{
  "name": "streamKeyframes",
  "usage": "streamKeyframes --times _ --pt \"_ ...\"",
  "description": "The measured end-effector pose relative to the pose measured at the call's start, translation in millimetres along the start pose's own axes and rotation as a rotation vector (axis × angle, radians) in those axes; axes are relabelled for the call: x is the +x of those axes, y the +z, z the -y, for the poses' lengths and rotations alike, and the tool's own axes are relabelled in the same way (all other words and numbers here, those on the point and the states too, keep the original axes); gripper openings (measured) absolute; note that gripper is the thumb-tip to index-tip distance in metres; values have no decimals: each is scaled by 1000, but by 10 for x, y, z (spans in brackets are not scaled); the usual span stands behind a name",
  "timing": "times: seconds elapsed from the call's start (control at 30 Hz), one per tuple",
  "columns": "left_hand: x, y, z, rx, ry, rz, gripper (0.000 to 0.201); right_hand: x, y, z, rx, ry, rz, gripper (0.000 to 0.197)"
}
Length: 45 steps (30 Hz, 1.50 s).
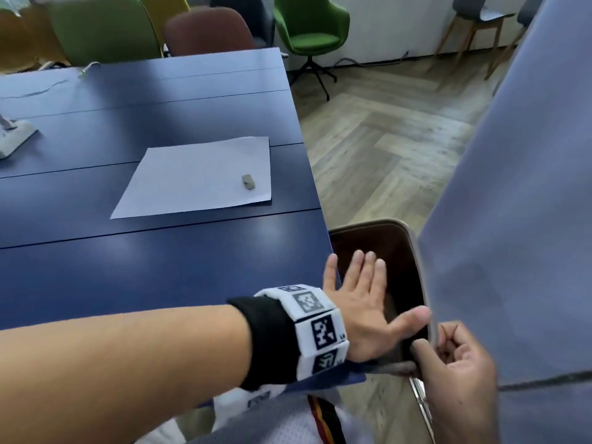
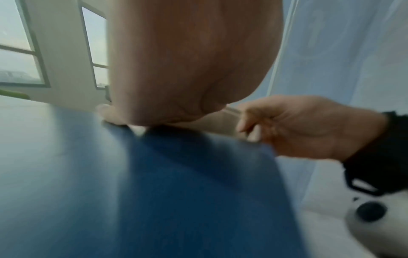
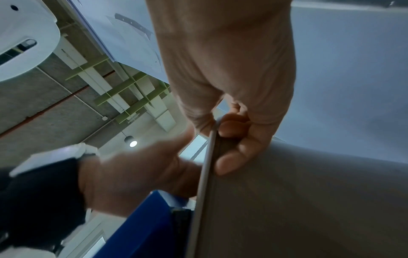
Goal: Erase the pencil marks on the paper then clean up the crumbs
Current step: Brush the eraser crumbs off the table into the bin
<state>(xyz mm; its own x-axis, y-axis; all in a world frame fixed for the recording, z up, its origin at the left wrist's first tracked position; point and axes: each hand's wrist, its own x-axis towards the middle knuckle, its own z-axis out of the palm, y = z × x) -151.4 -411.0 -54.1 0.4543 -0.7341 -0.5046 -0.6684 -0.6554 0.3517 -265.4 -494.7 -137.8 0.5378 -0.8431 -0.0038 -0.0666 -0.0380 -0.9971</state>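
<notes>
A white paper (image 1: 198,177) lies on the blue table (image 1: 128,267), with a small grey eraser (image 1: 248,182) near its right edge. No pencil marks or crumbs can be made out. My left hand (image 1: 365,302) reaches past the table's right edge with straight fingers over the mouth of a dark bin (image 1: 368,223). My right hand (image 1: 451,360) grips the bin's near rim and holds it against the table edge. The right wrist view shows the right hand's fingers (image 3: 234,137) curled over the rim of the bin (image 3: 309,200). In the blurred left wrist view, the left hand (image 2: 187,61) touches the table (image 2: 154,192).
A large grey-blue panel (image 1: 512,219) rises at the right beside the bin. A white device (image 1: 16,136) stands on the table's far left. Coloured chairs (image 1: 307,30) line the far side. A wooden floor (image 1: 384,139) lies to the right of the table.
</notes>
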Motion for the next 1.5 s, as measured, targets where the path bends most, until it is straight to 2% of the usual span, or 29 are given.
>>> streamKeyframes --times 0.03,0.1,0.13,0.2,0.27,0.33,0.47,0.53,0.67,0.73,0.8,0.83,0.9,0.97,1.07,1.13,1.23,1.37,1.5 --pt "-18 13 -78 -52 57 20 124 3 1 -10 7 23 2 34" --pt "-94 -45 -45 -134 42 -30 104 15 1 -5 -7 9 -1 31" --pt "-158 -95 55 -135 -20 -80 95 13 -9 6 -33 -14 2 25" --pt "-349 -168 381 -62 -179 -166 89 10 -22 13 -75 -38 -2 15" --pt "-618 -173 776 59 -304 -178 94 3 -37 -13 -90 -36 -4 18" --pt "-938 -104 1098 143 -395 -137 110 3 -54 -38 -127 -46 -26 22" --pt "-1198 32 1249 79 -563 -42 121 -7 -76 -28 -131 -41 -24 19" --pt "-1049 54 1069 27 -517 -40 122 -15 -60 -18 -114 -43 -17 18" --pt "-491 230 402 0 -183 -127 115 -14 -28 -24 -121 -61 -14 22" --pt "-259 274 81 -65 -61 -130 123 -19 -1 -60 -102 -46 -5 30" --pt "-159 195 -111 -145 19 -128 135 -24 21 -61 -65 -21 -4 25" --pt "-162 108 -121 -195 20 -140 134 -22 34 -48 -54 -12 0 19" --pt "-218 -95 55 -228 -50 -168 114 -24 35 -27 -47 -14 4 12" --pt "-329 -294 479 -160 -209 -223 95 -36 29 -12 -61 -37 -2 17" --pt "-400 -533 1218 -7 -495 -239 95 -62 33 -3 -70 -47 -28 23" --pt "-345 -579 1470 66 -561 -204 94 -91 57 11 -85 -55 -30 19" --pt "-129 -505 1327 92 -460 -169 97 -107 62 52 -77 -67 -15 17" --pt "76 -222 657 187 -127 -107 102 -95 49 13 -84 -67 -6 24" --pt "-166 86 168 205 201 63 116 -63 74 -40 -67 -43 19 22"
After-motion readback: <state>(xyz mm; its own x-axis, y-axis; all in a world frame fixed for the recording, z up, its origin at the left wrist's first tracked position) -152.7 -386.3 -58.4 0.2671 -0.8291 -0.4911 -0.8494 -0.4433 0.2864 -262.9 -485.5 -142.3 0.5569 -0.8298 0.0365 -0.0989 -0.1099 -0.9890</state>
